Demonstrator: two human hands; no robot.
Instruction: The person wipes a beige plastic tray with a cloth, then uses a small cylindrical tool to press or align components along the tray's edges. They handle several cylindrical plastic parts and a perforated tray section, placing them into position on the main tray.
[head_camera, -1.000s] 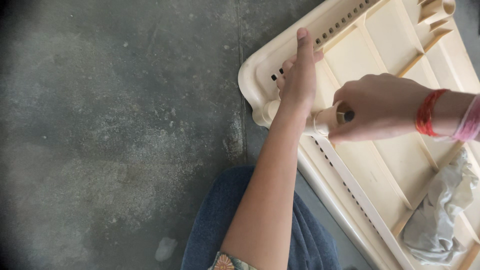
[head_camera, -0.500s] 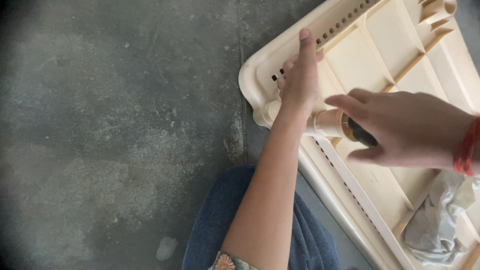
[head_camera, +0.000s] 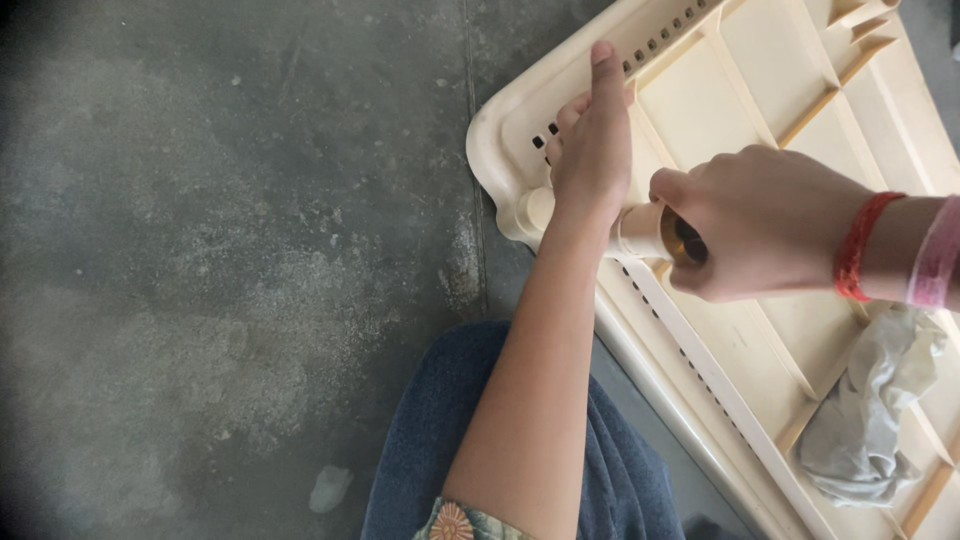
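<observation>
Cream panel (head_camera: 760, 130) underhand; grey rag (head_camera: 865, 420) lies beside.

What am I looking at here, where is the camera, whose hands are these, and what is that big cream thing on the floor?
The camera sits on a person's head and looks down, so both hands belong to that person. The forearm rising from the bottom ends in the left hand, which lies flat on the corner of a large cream plastic panel. The panel has ribs and rows of small slots, and it rests on a grey concrete floor. The right hand, wearing red and pink wristbands, comes in from the right and grips a short cream tube with a dark end, pressed against the panel's edge. A crumpled grey cloth lies on the panel. The blue fabric below is the person's knee.
</observation>
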